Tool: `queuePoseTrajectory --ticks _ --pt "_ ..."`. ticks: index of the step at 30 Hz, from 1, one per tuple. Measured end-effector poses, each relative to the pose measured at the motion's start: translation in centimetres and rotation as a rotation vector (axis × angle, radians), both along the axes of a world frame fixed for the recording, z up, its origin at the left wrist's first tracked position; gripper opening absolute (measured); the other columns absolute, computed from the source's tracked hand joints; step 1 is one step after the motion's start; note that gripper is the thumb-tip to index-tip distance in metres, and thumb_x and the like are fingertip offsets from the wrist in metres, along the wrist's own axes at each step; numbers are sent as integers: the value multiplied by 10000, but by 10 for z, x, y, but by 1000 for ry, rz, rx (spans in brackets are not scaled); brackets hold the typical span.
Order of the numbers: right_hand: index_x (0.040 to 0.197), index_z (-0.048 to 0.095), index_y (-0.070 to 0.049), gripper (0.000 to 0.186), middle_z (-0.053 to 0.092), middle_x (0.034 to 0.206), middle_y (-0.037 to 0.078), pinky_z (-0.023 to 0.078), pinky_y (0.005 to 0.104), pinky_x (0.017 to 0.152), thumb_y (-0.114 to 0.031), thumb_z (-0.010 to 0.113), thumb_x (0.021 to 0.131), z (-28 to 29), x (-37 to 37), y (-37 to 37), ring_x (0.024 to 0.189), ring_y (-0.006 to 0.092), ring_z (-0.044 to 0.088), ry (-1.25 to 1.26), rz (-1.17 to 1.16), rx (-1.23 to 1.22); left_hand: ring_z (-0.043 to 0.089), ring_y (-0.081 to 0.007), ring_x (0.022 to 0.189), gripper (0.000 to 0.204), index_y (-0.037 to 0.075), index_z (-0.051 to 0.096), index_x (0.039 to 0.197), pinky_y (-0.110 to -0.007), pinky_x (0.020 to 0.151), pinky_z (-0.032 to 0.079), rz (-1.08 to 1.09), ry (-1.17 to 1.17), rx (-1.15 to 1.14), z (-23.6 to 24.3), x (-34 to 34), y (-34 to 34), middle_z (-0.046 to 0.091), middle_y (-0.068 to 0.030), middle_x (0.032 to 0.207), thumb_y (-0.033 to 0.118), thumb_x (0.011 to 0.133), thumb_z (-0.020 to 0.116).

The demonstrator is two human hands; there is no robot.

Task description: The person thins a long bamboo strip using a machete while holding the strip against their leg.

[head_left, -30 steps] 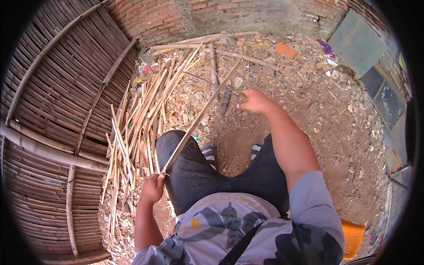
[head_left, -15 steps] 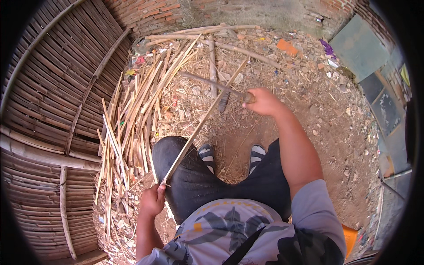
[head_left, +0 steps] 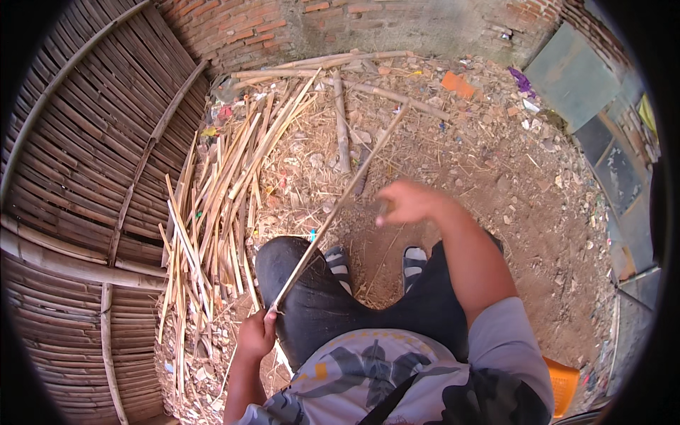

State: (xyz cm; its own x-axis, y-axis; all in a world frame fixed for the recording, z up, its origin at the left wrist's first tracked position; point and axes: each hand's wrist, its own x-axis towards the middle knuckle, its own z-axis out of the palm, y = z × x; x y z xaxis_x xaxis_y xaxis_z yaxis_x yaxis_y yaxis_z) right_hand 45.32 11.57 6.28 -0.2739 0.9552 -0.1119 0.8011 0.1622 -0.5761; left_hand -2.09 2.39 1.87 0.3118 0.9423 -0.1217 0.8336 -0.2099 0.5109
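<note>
A seated worker holds 1 long wooden strip (head_left: 341, 204) slantwise over the left knee in a yard, its far end raised toward a brick wall (head_left: 244, 32). The left hand (head_left: 256, 336) has its fingers closed around the strip's near end. The right hand (head_left: 409, 202), blurred, is beside the strip but apart from it, its fingers apparently curled around a short handle (head_left: 384, 207); whatever extends from that handle cannot be made out. To the left, a pile of pale strips (head_left: 230, 188) lies on the ground beside a slatted wall (head_left: 78, 134), seemingly pieces already split. The strip in hand looks part-way through its trimming, with shavings littering the dirt. Ahead, round poles (head_left: 341, 134) lie whole; whether they are to be cut, or how many strips remain, cannot be told.
</note>
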Motion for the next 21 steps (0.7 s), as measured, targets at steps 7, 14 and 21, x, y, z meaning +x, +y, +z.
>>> queuePoseTrajectory --ticks 7,14,21 --pt "1030 708 -52 388 720 939 146 531 439 796 -368 800 825 16 22 0 894 295 701 -13 -328 -11 633 -488 729 540 -31 663 940 -492 658 491 -5 7 -48 9 6 4 638 -271 749 446 1072 447" --pt "1042 694 -41 398 705 894 190 525 454 798 -363 791 829 8 -29 -15 888 337 694 -138 136 43 611 -499 706 575 -23 624 868 -519 643 470 -2 75 -17 19 13 1 613 -274 709 472 1074 417" --pt "1153 701 -44 470 718 1056 213 542 435 910 -362 801 821 -5 37 -2 1001 368 695 90 -352 21 613 -503 707 542 -15 622 849 -526 639 469 8 62 64 14 18 1 616 -276 713 456 1064 462"
